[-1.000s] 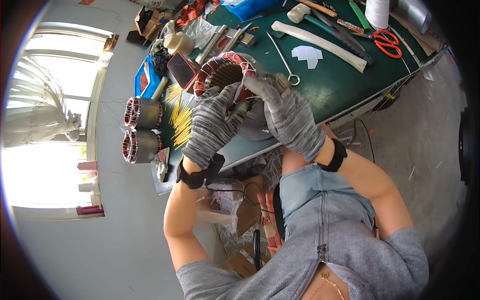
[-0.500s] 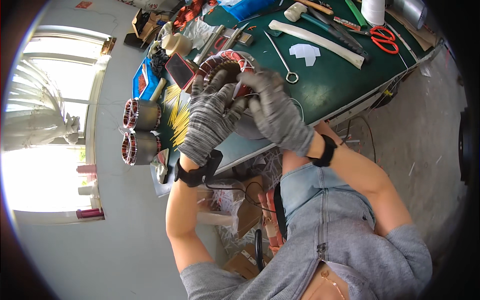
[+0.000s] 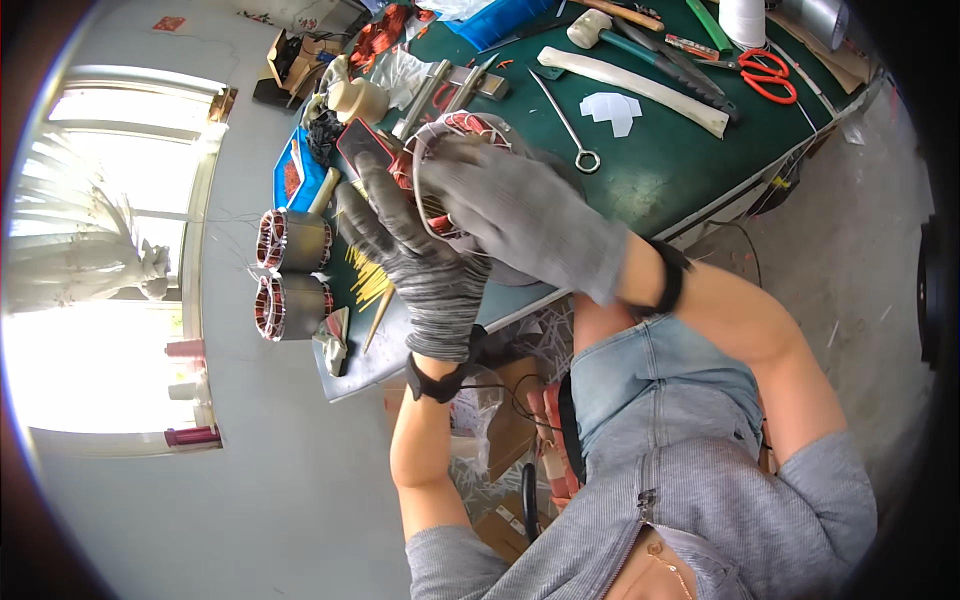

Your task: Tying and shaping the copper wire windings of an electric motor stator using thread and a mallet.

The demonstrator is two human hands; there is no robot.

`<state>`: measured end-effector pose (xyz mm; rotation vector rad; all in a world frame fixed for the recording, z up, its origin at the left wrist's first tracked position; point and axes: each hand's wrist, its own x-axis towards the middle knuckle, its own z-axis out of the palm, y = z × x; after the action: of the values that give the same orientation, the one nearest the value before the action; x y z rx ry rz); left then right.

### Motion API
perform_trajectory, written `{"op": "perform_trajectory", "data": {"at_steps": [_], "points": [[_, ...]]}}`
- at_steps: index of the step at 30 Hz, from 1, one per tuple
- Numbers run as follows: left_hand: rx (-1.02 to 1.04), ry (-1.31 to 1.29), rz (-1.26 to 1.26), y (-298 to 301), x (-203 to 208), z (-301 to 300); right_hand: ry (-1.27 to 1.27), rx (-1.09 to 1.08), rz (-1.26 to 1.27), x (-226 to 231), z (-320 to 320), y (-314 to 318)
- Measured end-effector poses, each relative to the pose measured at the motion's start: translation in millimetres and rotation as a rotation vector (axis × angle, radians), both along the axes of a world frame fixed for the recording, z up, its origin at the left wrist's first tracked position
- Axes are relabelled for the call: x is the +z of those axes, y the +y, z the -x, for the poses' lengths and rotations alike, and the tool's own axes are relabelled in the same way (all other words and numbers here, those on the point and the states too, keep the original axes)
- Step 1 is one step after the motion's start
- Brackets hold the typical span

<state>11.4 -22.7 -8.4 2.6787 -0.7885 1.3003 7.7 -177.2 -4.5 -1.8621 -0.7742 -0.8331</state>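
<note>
Spanning the near edge of the tabletop (image 3: 645, 185): left hand (image 3: 428, 262), fingers spread, grasping nothing visible. Right hand (image 3: 535, 210) blurred across the wound stator (image 3: 470, 122) just inside that edge; grip cannot be told. Pale cord (image 3: 416, 185) loops at the stator's left side; a hasty pull could snag or slacken it. Yellow strips (image 3: 368, 276), toward the left edge, may scatter if the left hand brushes them.

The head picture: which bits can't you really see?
- Head view: the right hand is blurred, so I can't tell what its fingers hold.
- Head view: the inside of the red-wound ring is mostly hidden behind that hand.
- Head view: the top of the white spool is cut off by the upper edge.
</note>
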Motion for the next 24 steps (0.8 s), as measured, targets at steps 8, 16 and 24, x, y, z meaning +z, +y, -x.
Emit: {"op": "perform_trajectory", "data": {"at_steps": [8, 16, 24], "points": [[-0.223, 0.45, 0.089, 5, -8, -4, 0.932, -0.291, -0.508, -144, 102, -150], [-0.046, 0.383, -0.339, 18, 12, 8, 0.45, -0.008, -0.093, -41, 42, -41], [0.099, 0.211, -0.487, 5, 3, 9, 0.25, -0.348, 0.29, -125, 62, -67]]}}
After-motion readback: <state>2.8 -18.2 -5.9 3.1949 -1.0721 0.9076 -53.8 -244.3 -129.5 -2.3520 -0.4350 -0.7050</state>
